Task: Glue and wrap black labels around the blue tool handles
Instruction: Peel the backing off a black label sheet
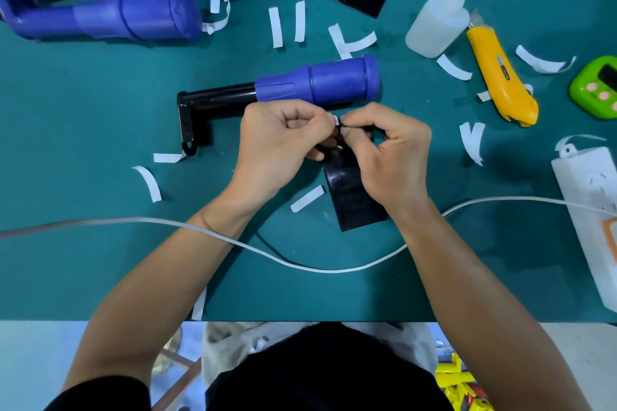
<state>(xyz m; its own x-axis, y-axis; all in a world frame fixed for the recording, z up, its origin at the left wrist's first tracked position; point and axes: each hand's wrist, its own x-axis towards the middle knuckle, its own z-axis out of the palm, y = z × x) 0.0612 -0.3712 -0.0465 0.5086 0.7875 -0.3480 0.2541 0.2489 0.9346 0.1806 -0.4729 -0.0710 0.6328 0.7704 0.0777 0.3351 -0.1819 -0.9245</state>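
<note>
Pinching the upper end of a black label (pixel 359 197), the left hand (pixel 277 147) and right hand (pixel 394 157) curl tight around it; the blue tool handle (pixel 320 82) lies sideways just beyond the grip.

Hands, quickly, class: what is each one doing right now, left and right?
Left hand: closed, pinching the top end of the black label.
Right hand: closed, pinching the same end of that label.

Just below the blue tool handle (pixel 317 82), the left hand (pixel 277 143) and right hand (pixel 390 157) hid the black label (pixel 360 203) at its upper end; far right of the handle, the picture's edge cut off the green timer (pixel 586 92) and power strip (pixel 581 183)
</note>
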